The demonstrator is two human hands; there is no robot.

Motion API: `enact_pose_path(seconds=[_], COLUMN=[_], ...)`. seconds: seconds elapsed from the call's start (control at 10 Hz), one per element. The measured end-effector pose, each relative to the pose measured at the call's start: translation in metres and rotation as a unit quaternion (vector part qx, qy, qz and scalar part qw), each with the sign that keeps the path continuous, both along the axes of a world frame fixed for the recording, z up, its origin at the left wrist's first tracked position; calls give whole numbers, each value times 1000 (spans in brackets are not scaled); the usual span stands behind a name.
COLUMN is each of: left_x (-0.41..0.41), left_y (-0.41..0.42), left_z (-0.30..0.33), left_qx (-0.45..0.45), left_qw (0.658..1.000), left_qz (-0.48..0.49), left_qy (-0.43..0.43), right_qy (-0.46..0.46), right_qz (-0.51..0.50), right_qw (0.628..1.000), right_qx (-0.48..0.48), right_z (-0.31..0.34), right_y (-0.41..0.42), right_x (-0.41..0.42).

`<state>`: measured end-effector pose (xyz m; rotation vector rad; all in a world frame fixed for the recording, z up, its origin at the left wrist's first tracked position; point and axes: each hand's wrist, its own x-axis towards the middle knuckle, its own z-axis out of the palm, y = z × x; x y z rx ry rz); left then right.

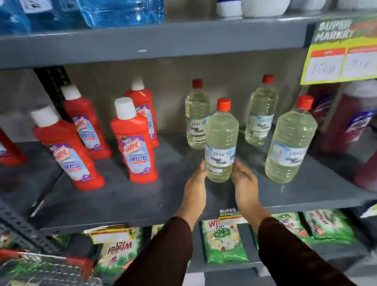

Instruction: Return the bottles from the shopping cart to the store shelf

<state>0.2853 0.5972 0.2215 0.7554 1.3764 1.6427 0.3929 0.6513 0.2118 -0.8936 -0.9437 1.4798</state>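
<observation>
A clear bottle with a red cap and pale liquid [220, 138] stands upright on the grey middle shelf [124, 198]. My left hand [196, 182] touches its lower left side and my right hand [243, 181] cups its lower right side, so both hold its base. Three matching clear bottles stand around it: one behind on the left [196, 113], one behind on the right [260, 111], one at the right front [291, 142]. The wire shopping cart [43, 284] with red corner pieces sits at the lower left.
Several red Harpic bottles [136, 142] stand on the left part of the same shelf. Dark red bottles [355, 117] crowd the right end. A yellow price sign [344, 58] hangs from the shelf above. Green detergent bags [223, 241] lie on the shelf below.
</observation>
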Motion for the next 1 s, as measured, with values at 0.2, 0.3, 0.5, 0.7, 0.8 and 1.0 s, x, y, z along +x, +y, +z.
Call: enact_pose_path(seconds=[0.2,0.3,0.5,0.7,0.8,1.0], left_x=[-2,0,-2,-3,-1,8], left_y=[-6,-8,-9,-9,-10,-20], left_z=[-10,-7,-8,-9,-14,-3], left_qx=[34,44,46,50,49,5], left_qw=[997,993,988,987,987,990], left_qz=[67,108,144,148,152,144], left_qy=[17,10,-18,-27,-26,11], right_qy=[-17,-67,-126,-150,-156,-207], right_qz=[75,123,182,204,199,200], right_qw=[996,988,971,962,961,952], right_qx=[38,67,89,104,111,106], right_z=[5,4,6,2,-4,-4], right_y=[-6,-6,-5,-1,-1,-5], right_x=[-2,-4,-5,-5,-4,-4])
